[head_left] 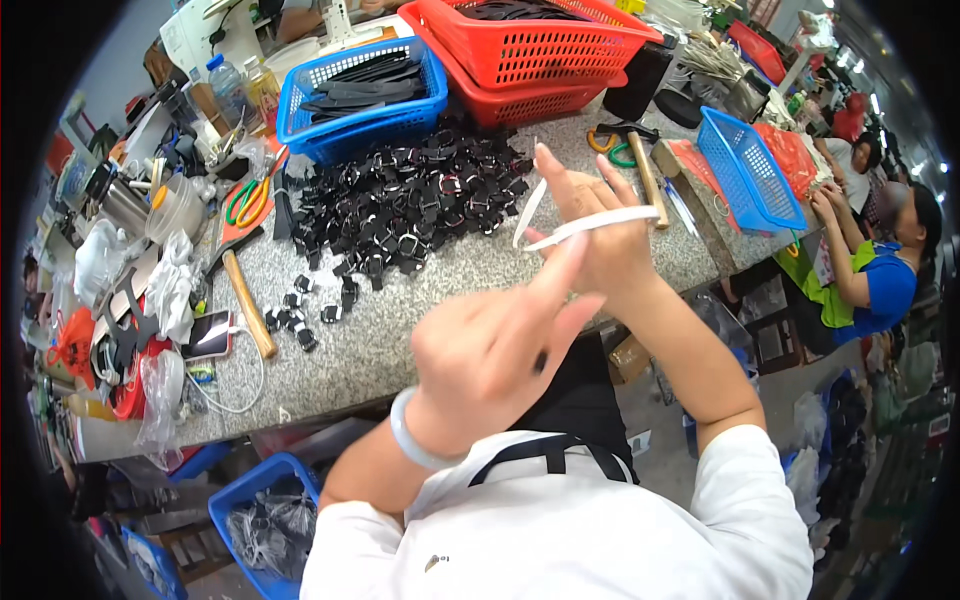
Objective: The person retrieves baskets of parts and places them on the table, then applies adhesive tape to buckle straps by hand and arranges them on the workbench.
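Observation:
My right hand is raised above the front of the bench, with a narrow white strip held across it. The strip bends into a loop on the hand's left side, and part of it passes behind the fingers. My left hand is close by, on the near side. Its index finger stretches up to the strip and its thumb stands apart; the other fingers are mostly hidden. A small dark spot shows by its palm. Behind both hands spreads a heap of small black straps with buckles.
A blue basket of black strips and stacked red baskets stand at the back. Hammers and scissors lie on the granite bench. A phone with a white cable is at left. A person sits at right beside another blue basket.

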Motion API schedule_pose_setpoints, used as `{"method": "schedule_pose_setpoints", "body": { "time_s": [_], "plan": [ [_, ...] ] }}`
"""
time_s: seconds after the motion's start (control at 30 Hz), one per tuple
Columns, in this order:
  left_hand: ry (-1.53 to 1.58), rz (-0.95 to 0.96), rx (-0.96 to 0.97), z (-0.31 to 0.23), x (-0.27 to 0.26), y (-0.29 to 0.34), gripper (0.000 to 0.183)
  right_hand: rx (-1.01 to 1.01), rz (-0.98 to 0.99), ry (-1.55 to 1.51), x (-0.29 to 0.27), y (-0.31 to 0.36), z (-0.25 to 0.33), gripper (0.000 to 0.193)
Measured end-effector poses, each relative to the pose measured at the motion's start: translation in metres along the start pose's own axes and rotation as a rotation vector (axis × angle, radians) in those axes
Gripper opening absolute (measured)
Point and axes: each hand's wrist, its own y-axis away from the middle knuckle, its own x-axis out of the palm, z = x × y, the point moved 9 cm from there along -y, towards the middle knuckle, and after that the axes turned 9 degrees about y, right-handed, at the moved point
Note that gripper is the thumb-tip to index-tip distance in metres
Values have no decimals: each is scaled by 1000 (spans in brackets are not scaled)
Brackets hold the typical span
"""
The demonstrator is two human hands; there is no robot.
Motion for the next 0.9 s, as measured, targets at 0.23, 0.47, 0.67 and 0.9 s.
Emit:
{"method": "schedule_pose_setpoints", "body": {
  "time_s": [0.23,0.47,0.67,0.9],
  "plan": [
    [-178,236,207,-20,48,1,35,-23,-49,111,-24,23,17,57],
    [-222,480,408,-49,85,57,29,103,-148,-402,-22,47,28,81],
    [475,246,120,-44,0,-5,28,511,-190,-1024,-1,67,-3,72],
    [1246,371,-114,-43,-67,-30,17,539,-43,-1078,-5,91,12,61]
  ]
}}
